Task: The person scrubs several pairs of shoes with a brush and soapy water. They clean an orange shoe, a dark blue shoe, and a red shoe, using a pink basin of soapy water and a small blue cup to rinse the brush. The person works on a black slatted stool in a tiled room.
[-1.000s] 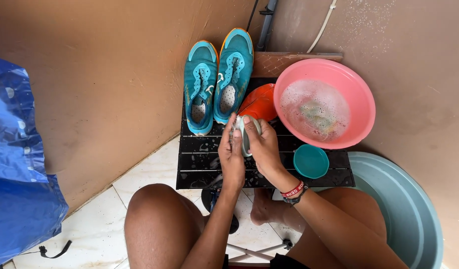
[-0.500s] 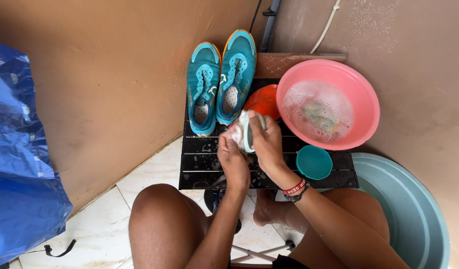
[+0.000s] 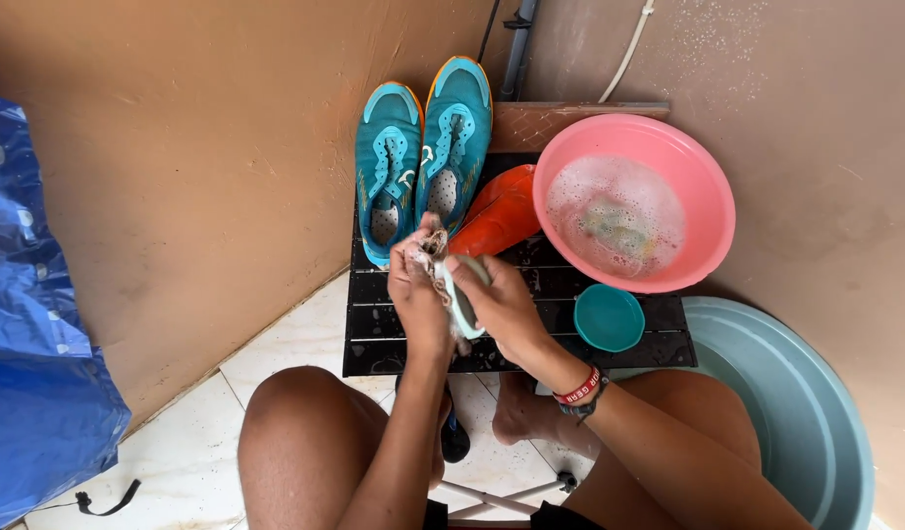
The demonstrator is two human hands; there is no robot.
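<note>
My left hand and my right hand are pressed together over a black slatted table. Both grip a pale greenish, insole-shaped piece. Its wet, soapy, frayed end sticks up above my left fingers. A pair of teal shoes leans against the wall just beyond my hands, soles to the wall. An orange piece lies on the table between the shoes and a pink basin of soapy water.
A small teal bowl sits on the table right of my hands. A large pale teal tub stands on the floor at the right. A blue tarp hangs at the left. My bare knees are below, over white floor tiles.
My hands have shifted slightly down and to the left over the table, and the pale piece has turned between them. The shoes, basin and bowl have not moved.
</note>
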